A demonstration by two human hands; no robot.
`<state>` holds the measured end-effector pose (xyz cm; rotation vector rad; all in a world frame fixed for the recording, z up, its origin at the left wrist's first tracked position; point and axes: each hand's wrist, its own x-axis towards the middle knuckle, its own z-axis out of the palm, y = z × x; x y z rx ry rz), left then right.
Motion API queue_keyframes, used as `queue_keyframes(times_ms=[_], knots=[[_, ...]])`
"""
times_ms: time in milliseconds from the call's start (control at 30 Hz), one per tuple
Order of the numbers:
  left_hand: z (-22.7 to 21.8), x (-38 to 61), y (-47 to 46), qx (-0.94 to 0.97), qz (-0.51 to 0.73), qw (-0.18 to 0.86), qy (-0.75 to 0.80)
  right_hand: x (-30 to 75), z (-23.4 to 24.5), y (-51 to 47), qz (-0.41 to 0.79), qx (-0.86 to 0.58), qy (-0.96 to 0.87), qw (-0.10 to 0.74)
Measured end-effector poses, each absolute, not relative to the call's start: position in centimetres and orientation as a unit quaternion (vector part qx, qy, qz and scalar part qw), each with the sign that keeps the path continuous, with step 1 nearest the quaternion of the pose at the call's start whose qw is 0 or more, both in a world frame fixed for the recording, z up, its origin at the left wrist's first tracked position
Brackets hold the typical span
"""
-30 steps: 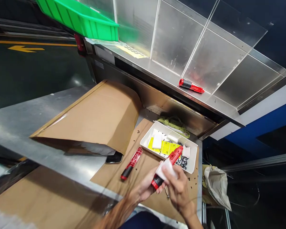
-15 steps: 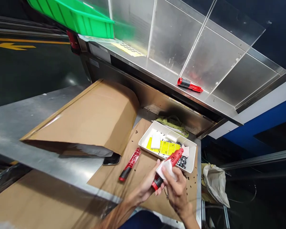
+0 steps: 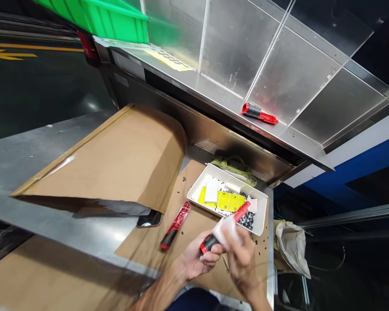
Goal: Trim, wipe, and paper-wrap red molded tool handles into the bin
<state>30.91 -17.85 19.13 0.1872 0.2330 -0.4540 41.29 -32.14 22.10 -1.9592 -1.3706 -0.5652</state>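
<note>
Your left hand [image 3: 194, 261] has its grip clenched round the black end of a red tool [image 3: 240, 212]. You hold the tool up just above the cardboard mat [image 3: 194, 224] at the near edge of the desk [image 3: 35, 147], with its red tip slanting toward the white tray [image 3: 194, 195]. Your right hand [image 3: 241, 259] is blurred. Its fingers lie against a white piece [image 3: 227, 226] that covers the middle of the tool, but I cannot tell whether that grip is pinched shut or only pressing. The tool looks like a slim pen-shaped stick of hard plastic, so it is probably light, stiff and rather smooth along the red part. The dark ribbed end where your left hand already sits should give the surest hold. The white piece looks thin and soft and likely to slip if held loosely. The tray is shallow with rounded corners and holds a yellow label [image 3: 227, 201], pale blocks and a heap of small dark screws [image 3: 246, 219]. A second red tool [image 3: 175, 225] lies flat on the mat, well apart from your hands, and a third [image 3: 257, 113] rests on the shiny steel shelf [image 3: 214, 93] above. A big sheet of brown cardboard [image 3: 116, 164] curves over the brushed-metal desk, with a phone [image 3: 149, 219] poking out from under its edge.
</note>
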Motion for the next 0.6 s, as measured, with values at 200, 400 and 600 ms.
queue_keyframes(times_ms=[200, 400, 600], knots=[[20.2, 31.5, -17.7, 0.168, -0.202, 0.948, 0.181, 41.3, 21.9, -32.4, -0.208, -0.789, -0.482, 0.319], [21.0, 31.1, -18.4, 0.32, -0.129, 0.917, 0.201, 42.9, 21.7, -32.2, -0.238, -0.796, -0.461, 0.313], [21.2, 31.2, -18.2, 0.507, -0.116, 0.84, 0.154, 44.2, 21.7, -32.5, -0.216, -0.809, -0.448, 0.314]])
